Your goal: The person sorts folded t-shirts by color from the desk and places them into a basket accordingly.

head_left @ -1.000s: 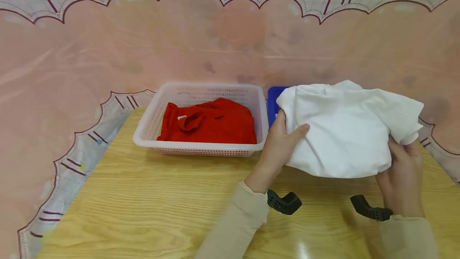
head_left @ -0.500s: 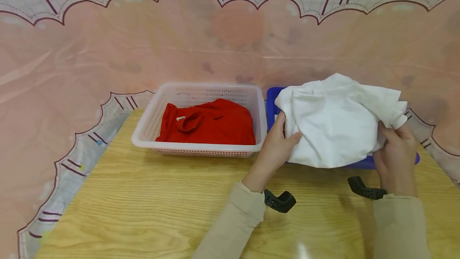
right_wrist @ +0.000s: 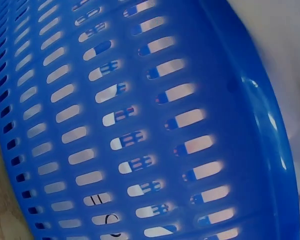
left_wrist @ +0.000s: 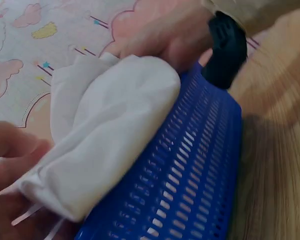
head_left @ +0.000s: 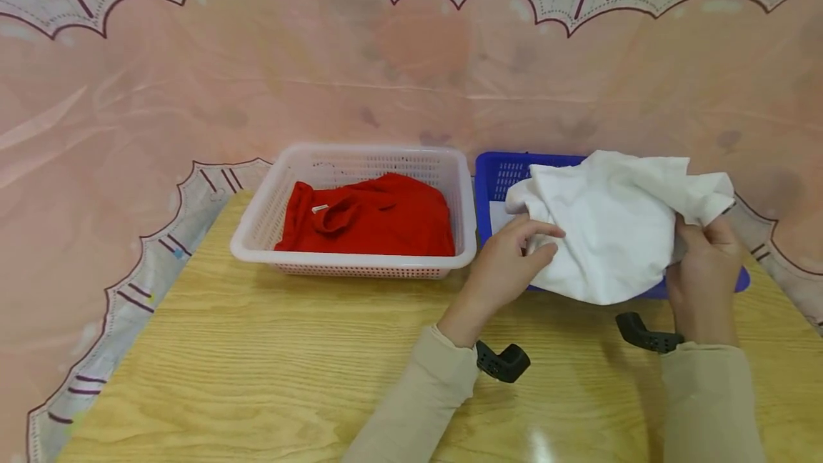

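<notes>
A folded white garment (head_left: pixel 604 227) is held over the blue basket (head_left: pixel 498 170), covering most of its opening in the head view. My right hand (head_left: pixel 707 281) grips the garment's right side, its fingertips hidden behind the fabric. At the left edge, my left hand (head_left: pixel 504 263) has thumb and forefinger spread apart, fingertips right at the cloth. In the left wrist view the white garment (left_wrist: pixel 115 120) lies along the rim of the blue basket (left_wrist: pixel 185 165). The right wrist view is filled by the slotted side of the blue basket (right_wrist: pixel 115 120), with blurred white fabric beyond its rim.
Left of the blue basket stands a white basket (head_left: pixel 257 238) with a folded red garment (head_left: pixel 373 220) inside. Both baskets are at the back of a wooden table (head_left: pixel 257 363). A patterned pink curtain (head_left: pixel 257 84) hangs behind. White items show inside the blue basket.
The white garment has moved left and down over the blue basket, uncovering more of its rim. My left thumb and forefinger have released their pinch on its left edge.
</notes>
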Available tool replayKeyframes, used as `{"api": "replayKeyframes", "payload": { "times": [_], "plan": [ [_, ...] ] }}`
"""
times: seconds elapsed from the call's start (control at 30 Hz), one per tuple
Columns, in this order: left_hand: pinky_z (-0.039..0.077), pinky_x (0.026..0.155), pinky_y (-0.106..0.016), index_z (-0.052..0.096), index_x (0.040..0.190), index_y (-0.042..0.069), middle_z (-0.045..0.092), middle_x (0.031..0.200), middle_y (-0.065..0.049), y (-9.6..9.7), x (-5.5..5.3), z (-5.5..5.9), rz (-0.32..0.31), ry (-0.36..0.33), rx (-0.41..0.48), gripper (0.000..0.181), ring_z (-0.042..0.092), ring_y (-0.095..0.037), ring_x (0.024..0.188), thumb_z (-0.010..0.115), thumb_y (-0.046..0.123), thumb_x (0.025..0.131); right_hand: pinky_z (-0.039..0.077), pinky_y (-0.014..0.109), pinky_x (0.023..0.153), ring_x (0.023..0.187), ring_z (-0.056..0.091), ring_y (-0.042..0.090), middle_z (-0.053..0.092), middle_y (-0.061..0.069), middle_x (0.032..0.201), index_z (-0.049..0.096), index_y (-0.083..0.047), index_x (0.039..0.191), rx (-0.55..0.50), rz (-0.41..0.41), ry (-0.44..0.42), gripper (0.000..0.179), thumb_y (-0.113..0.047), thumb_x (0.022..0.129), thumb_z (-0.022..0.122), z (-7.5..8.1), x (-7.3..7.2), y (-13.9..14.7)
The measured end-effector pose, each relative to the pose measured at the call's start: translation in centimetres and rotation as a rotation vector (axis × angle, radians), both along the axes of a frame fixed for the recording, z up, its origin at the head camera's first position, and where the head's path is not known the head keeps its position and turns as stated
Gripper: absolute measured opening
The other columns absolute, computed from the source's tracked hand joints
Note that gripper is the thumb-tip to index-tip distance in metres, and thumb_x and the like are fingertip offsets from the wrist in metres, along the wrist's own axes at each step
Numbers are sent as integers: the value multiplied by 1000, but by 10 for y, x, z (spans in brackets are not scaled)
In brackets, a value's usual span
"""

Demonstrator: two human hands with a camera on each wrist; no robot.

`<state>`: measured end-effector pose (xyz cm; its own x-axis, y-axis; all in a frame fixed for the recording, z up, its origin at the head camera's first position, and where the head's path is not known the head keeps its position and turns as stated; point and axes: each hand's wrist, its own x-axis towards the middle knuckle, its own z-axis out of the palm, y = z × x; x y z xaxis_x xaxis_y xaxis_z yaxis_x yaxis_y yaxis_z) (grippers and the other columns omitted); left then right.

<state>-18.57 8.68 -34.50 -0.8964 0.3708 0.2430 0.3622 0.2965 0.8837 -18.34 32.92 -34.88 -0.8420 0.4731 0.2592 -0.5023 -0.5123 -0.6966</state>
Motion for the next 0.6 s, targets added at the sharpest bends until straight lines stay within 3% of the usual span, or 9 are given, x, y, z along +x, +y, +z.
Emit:
{"api": "replayKeyframes", "payload": {
  "times": [0.07,0.13,0.2,0.27,0.33,0.43,0.5,0.6],
  "plan": [
    [44,73,-23,60,114,30,52,116,10,1,1,0,-41,69,-169,27,53,-7,90,51,35,90,47,27,78,102,53,24,49,15,120,52,8,119,23,-12,-6,38,11,82,54,-1,0,-1],
    [39,88,-24,55,123,27,41,133,10,3,2,0,-58,126,-299,35,48,-7,110,47,37,91,48,26,76,101,53,23,50,14,120,53,7,119,29,-20,-26,38,9,81,56,-1,0,0],
    [31,98,-25,47,130,25,32,140,10,4,3,0,-67,172,-382,41,36,-7,122,44,39,92,48,26,77,102,53,23,49,14,121,52,6,119,34,-17,-31,38,8,81,57,-1,0,-1],
    [32,96,-23,42,133,22,35,137,10,6,4,-1,-58,229,-412,45,39,-6,120,42,40,92,47,26,80,107,51,24,48,15,123,52,7,120,35,-13,-16,38,8,82,56,-1,0,-1],
    [37,90,-22,42,132,19,41,129,8,6,3,-2,-27,286,-426,46,44,-9,112,39,42,93,44,26,83,112,47,24,47,15,125,52,7,119,71,-28,-7,37,10,83,53,0,0,-3],
    [40,77,-23,45,124,13,43,108,5,7,2,-4,78,403,-489,48,46,-12,95,36,47,92,41,23,87,114,45,21,50,14,122,57,4,116,224,-125,-65,32,5,84,54,1,0,-8],
    [39,79,-25,44,123,10,40,105,3,7,1,-5,156,471,-570,51,43,-14,98,34,49,92,39,21,87,111,46,18,55,10,117,61,-2,113,357,-215,-167,28,-1,85,56,1,0,-11],
    [32,93,-31,38,129,9,37,117,1,7,0,-9,224,509,-685,57,33,-16,116,30,51,92,39,19,82,102,50,12,61,2,104,65,-14,110,599,-337,-348,25,-9,87,56,0,0,-13]
  ]
}}
